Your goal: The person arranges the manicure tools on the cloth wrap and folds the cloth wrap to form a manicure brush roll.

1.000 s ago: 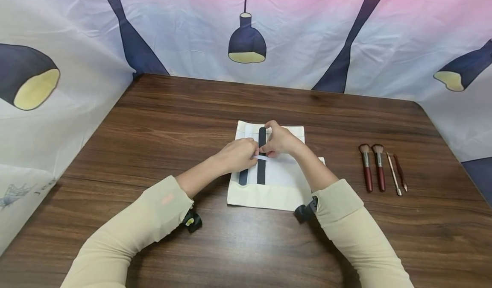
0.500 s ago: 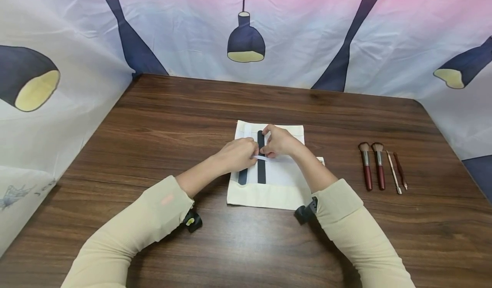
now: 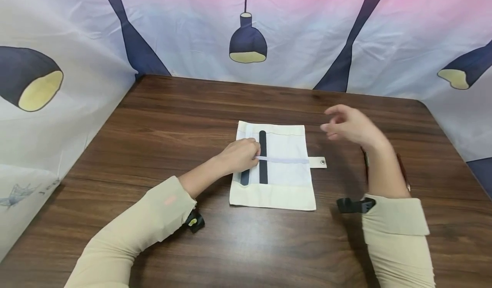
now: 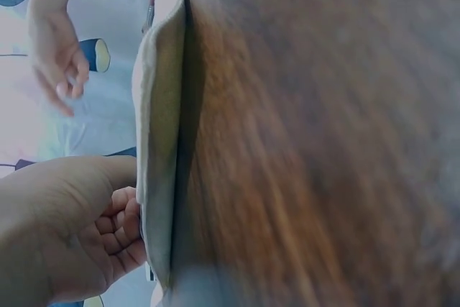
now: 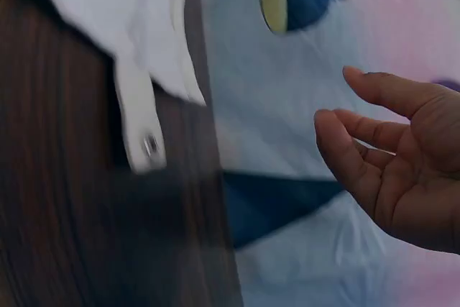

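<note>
A cream cloth roll-up pouch [image 3: 286, 197] lies spread on the table. My left hand [image 3: 240, 155] rests over its left part and pinches a thin white elastic band [image 3: 286, 160] that runs across it. Under the band, beside my fingers, lies a flat black strip with a rounded end [image 3: 263, 174], like a nail file. Another dark strip [image 3: 244, 177] and a white strip [image 3: 249, 130] are partly covered by my left hand. Raised off the table to the right of the pouch, my right hand [image 3: 351, 127] holds nothing, its fingers loosely bent, as the right wrist view [image 5: 402, 156] also shows.
From the pouch's right edge sticks out a tab with a metal snap [image 3: 318, 163]. My right forearm mostly hides slim tools on the right; a dark red one [image 3: 402, 168] shows beside it. A printed cloth backdrop [image 3: 200, 36] stands behind the wooden table [image 3: 184, 108].
My right hand has let go of the black strip, risen and moved right, away from the pouch. The tab is uncovered; the right-hand tools are now mostly hidden. My left hand stays put.
</note>
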A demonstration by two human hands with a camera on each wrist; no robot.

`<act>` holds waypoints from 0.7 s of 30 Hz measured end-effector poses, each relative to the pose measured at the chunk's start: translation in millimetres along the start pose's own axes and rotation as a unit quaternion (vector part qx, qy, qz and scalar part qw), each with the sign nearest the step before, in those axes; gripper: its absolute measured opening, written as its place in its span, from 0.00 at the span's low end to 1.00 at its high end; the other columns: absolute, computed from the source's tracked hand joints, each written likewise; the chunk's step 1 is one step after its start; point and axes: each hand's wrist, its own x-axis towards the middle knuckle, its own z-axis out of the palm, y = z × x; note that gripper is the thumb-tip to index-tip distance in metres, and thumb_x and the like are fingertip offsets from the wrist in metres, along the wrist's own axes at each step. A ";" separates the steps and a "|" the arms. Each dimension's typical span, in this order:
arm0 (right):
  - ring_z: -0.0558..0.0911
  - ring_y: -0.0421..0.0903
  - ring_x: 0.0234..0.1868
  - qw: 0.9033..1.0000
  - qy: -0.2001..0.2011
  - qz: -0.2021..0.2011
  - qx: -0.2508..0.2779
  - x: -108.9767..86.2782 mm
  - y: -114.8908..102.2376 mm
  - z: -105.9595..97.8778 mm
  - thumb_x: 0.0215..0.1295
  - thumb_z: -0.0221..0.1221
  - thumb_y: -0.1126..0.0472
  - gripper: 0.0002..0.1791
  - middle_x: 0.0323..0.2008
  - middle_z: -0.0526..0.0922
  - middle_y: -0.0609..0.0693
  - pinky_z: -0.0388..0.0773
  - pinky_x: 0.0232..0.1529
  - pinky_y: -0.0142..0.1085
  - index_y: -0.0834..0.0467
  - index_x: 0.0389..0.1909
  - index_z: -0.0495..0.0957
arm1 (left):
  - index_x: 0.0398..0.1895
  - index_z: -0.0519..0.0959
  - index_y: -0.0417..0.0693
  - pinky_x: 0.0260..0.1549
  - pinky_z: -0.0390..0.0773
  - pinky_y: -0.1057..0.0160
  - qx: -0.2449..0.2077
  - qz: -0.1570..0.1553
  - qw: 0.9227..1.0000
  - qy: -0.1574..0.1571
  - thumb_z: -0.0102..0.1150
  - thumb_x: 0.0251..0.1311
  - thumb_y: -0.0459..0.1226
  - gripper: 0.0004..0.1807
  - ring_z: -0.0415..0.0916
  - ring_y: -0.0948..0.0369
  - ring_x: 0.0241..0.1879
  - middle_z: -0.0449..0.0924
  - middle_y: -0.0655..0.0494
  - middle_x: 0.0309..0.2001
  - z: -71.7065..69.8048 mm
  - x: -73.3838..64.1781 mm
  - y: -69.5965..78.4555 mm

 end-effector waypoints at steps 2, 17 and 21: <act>0.82 0.51 0.36 0.999 0.014 0.020 -0.024 -10.9 11.5 -16.5 0.62 0.58 0.51 0.35 0.40 0.72 0.58 0.78 0.30 0.41 0.63 0.64 0.57 | 0.31 0.78 0.42 0.27 0.72 0.64 0.002 -0.001 1.000 0.000 0.59 0.54 0.34 0.03 0.70 0.61 0.29 0.74 0.55 0.30 0.1 -0.1 -0.1; 0.79 0.51 0.33 0.971 -0.093 0.157 -0.153 -33.0 77.5 -41.8 0.61 0.58 0.62 0.40 0.42 0.72 0.73 0.77 0.31 0.40 0.82 0.60 0.46 | 0.28 0.77 0.44 0.24 0.70 0.65 -0.006 -0.004 1.000 -0.006 0.58 0.55 0.34 0.02 0.69 0.61 0.27 0.73 0.56 0.29 0.5 -0.7 -0.8; 0.78 0.59 0.39 0.974 -0.117 0.156 -0.118 -32.1 85.5 -39.2 0.61 0.58 0.64 0.42 0.48 0.66 0.77 0.78 0.35 0.42 0.83 0.60 0.41 | 0.27 0.77 0.44 0.24 0.70 0.64 -0.004 -0.006 1.000 -0.006 0.59 0.55 0.34 0.03 0.68 0.61 0.27 0.72 0.56 0.28 0.3 -0.8 -0.8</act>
